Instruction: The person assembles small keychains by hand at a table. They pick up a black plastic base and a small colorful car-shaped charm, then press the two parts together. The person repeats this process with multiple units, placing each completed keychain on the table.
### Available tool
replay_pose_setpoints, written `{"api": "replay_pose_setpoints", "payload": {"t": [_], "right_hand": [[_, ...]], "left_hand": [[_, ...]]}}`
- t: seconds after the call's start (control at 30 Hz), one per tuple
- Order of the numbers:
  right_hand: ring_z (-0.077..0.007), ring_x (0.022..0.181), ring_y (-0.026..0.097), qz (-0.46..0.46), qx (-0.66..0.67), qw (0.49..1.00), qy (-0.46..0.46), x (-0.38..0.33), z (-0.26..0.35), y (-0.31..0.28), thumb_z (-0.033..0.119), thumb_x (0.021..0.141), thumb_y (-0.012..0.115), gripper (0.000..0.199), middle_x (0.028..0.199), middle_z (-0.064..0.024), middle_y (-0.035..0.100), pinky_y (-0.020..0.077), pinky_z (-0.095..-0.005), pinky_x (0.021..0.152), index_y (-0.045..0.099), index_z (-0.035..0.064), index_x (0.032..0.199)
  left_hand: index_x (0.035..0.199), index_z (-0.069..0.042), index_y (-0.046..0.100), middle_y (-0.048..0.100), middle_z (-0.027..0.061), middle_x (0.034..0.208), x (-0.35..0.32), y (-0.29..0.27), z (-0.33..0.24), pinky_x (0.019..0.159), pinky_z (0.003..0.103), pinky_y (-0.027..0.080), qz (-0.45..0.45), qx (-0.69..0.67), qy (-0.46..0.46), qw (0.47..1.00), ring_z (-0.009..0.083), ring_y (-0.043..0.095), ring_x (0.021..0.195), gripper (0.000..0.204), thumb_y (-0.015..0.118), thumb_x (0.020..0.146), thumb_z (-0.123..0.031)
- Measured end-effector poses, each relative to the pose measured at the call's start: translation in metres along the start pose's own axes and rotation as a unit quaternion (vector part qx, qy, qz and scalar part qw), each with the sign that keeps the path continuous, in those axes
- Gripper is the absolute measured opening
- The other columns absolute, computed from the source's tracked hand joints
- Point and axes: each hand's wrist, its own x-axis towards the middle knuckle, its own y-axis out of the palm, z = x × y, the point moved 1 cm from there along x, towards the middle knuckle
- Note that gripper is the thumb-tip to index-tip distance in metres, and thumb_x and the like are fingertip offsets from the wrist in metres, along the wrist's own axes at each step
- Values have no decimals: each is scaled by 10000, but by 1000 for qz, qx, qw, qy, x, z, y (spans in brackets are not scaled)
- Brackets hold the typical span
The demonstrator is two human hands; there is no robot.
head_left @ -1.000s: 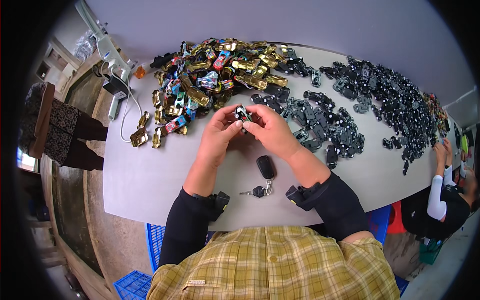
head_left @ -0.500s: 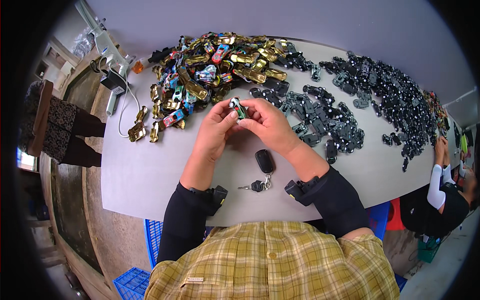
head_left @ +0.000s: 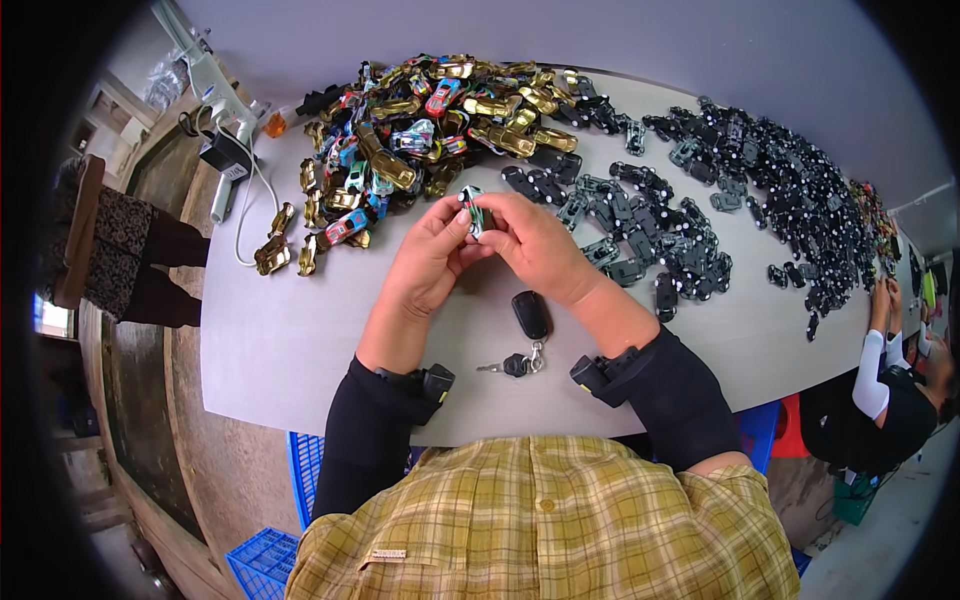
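Head view: two bare hands meet over a grey table point(head_left: 300, 340), pinching one small toy car point(head_left: 473, 212) between them.
Left hand point(head_left: 425, 262): fingers closed on the car's near end.
Right hand point(head_left: 535, 245): fingers curled shut on its far end.
Toy car, place: lifted off the table, just in front of the gold-and-colour car pile point(head_left: 430, 120).
Handling, judged: light, rigid, small; probably slick shell, best pinched along the sides.
Black chassis heap point(head_left: 720, 200): right of the car pile, loose on the table.
Key fob and keys point(head_left: 528, 335): on the table, below the hands.
Containers: blue crate point(head_left: 265, 570) under the table edge; contents not visible.
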Motion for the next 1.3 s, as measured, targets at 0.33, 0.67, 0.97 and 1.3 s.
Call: {"api": "replay_pose_setpoints", "payload": {"t": [0.33,0.67,0.97,1.3], "right_hand": [[-129,782,618,44,257,951,167,-4,-4,9,99,936,622,271,884,-56,629,505,-298,705,530,49,1185],[-330,870,630,324,-141,935,46,-6,34,-52,217,777,745,248,940,-110,662,506,-407,791,623,69,936],[-305,901,645,376,-324,865,-78,-47,62,29,244,776,735,305,859,-75,652,503,-402,830,641,51,993],[-74,670,483,119,255,931,232,-10,-3,-2,155,1027,477,196,764,7,533,428,-244,618,505,22,1169]], "left_hand": [[1038,-154,524,586,-14,819,2,-11,9,446,205,395,-58,-22,7,998,93,557,579,166,651,966,-234],[982,-151,493,541,-11,776,-1,-6,4,397,218,358,-135,69,58,987,83,487,495,266,721,914,-270],[1027,-140,509,546,-8,801,1,-10,4,479,240,412,-146,20,43,988,106,516,581,240,703,929,-244],[1035,-83,538,588,26,862,4,-12,6,567,270,486,-74,-14,45,996,148,580,671,160,653,955,-160]]}}
